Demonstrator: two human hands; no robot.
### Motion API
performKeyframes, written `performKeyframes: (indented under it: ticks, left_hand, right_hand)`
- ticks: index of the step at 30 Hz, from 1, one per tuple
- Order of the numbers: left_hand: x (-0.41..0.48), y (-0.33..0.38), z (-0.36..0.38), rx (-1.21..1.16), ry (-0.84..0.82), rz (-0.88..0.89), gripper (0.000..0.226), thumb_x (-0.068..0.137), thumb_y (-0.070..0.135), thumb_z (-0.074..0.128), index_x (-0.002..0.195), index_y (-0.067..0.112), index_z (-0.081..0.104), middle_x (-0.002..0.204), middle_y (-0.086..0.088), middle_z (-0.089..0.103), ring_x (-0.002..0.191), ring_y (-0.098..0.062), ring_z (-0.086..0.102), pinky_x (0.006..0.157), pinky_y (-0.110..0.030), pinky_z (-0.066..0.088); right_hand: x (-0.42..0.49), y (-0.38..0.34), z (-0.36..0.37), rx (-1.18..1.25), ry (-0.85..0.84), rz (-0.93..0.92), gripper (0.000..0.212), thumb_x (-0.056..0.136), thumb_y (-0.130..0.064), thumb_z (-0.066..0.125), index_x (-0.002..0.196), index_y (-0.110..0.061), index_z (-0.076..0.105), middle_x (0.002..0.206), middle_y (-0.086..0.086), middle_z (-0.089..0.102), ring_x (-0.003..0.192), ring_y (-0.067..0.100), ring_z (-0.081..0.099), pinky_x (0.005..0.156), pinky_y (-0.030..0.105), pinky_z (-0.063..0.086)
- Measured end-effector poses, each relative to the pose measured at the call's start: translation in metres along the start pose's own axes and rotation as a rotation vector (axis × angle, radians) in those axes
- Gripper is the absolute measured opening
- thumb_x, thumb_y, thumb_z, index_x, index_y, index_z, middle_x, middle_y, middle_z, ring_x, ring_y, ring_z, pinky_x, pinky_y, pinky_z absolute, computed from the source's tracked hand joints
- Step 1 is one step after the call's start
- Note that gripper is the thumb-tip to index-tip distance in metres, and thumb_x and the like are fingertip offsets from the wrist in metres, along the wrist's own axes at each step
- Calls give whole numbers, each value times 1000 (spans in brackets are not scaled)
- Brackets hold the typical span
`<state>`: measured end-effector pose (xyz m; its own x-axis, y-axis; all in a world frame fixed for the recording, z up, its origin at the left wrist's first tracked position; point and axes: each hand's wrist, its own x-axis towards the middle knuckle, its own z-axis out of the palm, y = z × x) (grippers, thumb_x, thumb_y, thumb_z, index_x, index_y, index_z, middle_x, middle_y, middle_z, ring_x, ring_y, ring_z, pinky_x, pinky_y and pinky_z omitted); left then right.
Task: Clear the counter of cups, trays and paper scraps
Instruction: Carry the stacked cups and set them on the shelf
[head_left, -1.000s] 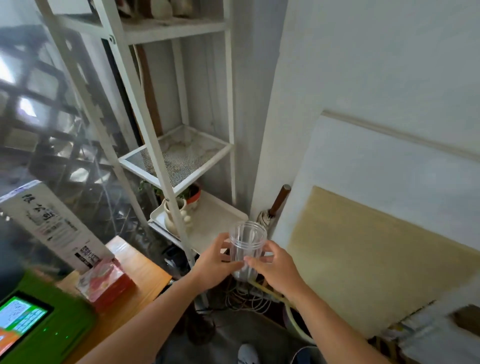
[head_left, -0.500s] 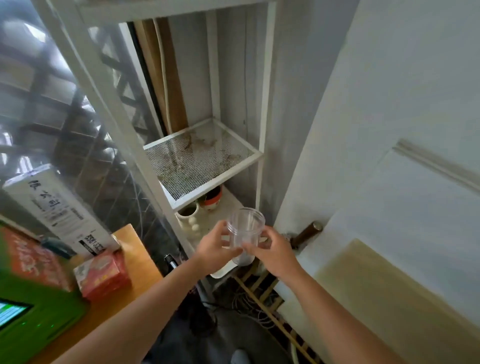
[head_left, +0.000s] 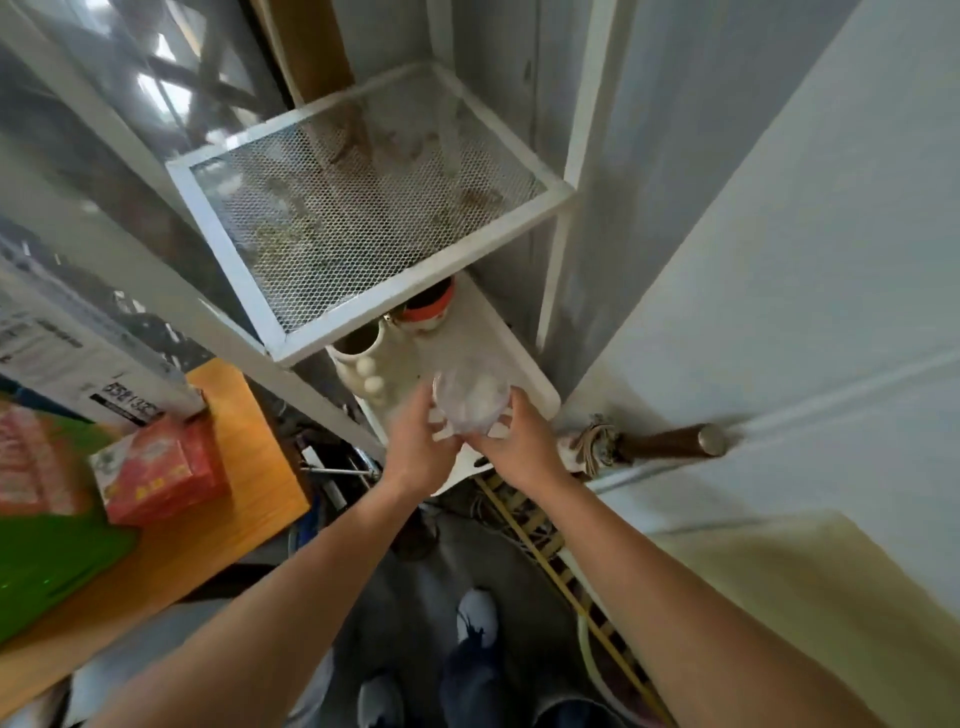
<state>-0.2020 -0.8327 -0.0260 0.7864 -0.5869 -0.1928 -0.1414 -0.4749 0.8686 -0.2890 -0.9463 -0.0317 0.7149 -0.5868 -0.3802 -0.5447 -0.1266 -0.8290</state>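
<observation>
A clear plastic cup (head_left: 470, 402) is held between both my hands, its mouth facing up toward the camera. My left hand (head_left: 415, 452) grips its left side and my right hand (head_left: 519, 452) grips its right side. The cup hangs just above the lower white shelf (head_left: 524, 374) of a white metal rack. The cup is blurred, and I cannot tell whether its base touches the shelf.
A mesh shelf (head_left: 363, 208) juts out above the lower one. A cream vase (head_left: 363, 364) and an orange-rimmed pot (head_left: 428, 312) stand on the lower shelf. A wooden counter (head_left: 244, 467) with a red box (head_left: 161, 473) lies left. A wooden-handled umbrella (head_left: 654, 441) leans right.
The view has tilted downward and closer to the rack. Both hands have carried the cup forward and lower, from in front of the rack to just over the lower shelf.
</observation>
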Motion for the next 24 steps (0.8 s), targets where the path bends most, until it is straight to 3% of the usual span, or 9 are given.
performKeyframes:
  ticks: [3, 8, 11, 14, 17, 20, 24]
  left_hand:
    - [7, -19, 10, -6, 29, -32, 66, 81, 1, 74, 136, 25, 48, 116, 18, 57, 108, -4, 55, 76, -1, 44]
    - [18, -47, 20, -9, 4, -147, 69, 83, 1, 70, 142, 25, 42, 131, 7, 54, 115, -7, 54, 79, 2, 41]
    - [21, -57, 24, -6, 5, -176, 70, 82, 2, 72, 142, 23, 42, 126, 9, 54, 115, -9, 56, 85, -4, 42]
    - [26, -64, 27, -17, -30, -176, 73, 83, 2, 72, 144, 24, 39, 131, 7, 55, 120, -9, 55, 94, -14, 45]
    - [31, -68, 30, -9, -57, -172, 76, 84, 1, 70, 147, 25, 35, 134, 7, 53, 123, -8, 52, 90, -6, 42]
    - [33, -71, 33, -9, -58, -190, 77, 85, 2, 69, 148, 29, 33, 133, 9, 51, 123, -11, 53, 91, -11, 44]
    - [34, -73, 35, 21, -48, -196, 72, 85, 5, 70, 145, 26, 37, 125, 14, 51, 116, -13, 58, 74, 0, 45]
  right_hand:
    - [15, 12, 13, -6, -9, 11, 75, 75, -38, 82, 136, -21, 43, 112, -14, 51, 102, 4, 51, 77, 21, 48]
    - [25, 30, 28, -12, -14, 7, 73, 77, -31, 79, 138, -19, 41, 121, -7, 58, 109, 9, 55, 81, 17, 42]
    - [29, 39, 33, -12, -42, 27, 73, 79, -30, 78, 140, -20, 39, 131, 2, 59, 118, 20, 57, 93, 33, 49]
    - [34, 44, 35, 8, -51, 36, 74, 80, -29, 77, 142, -22, 37, 133, 1, 58, 119, 18, 56, 95, 31, 48]
    - [40, 48, 36, 25, -56, 50, 76, 81, -29, 76, 145, -21, 35, 134, 0, 56, 121, 16, 54, 97, 36, 50]
    - [43, 52, 36, 50, -62, 73, 76, 83, -28, 75, 146, -23, 33, 133, 0, 56, 119, 16, 55, 90, 44, 55]
    - [44, 55, 37, 62, -73, 91, 79, 84, -26, 75, 148, -24, 28, 135, 4, 54, 119, 21, 56, 89, 46, 55]
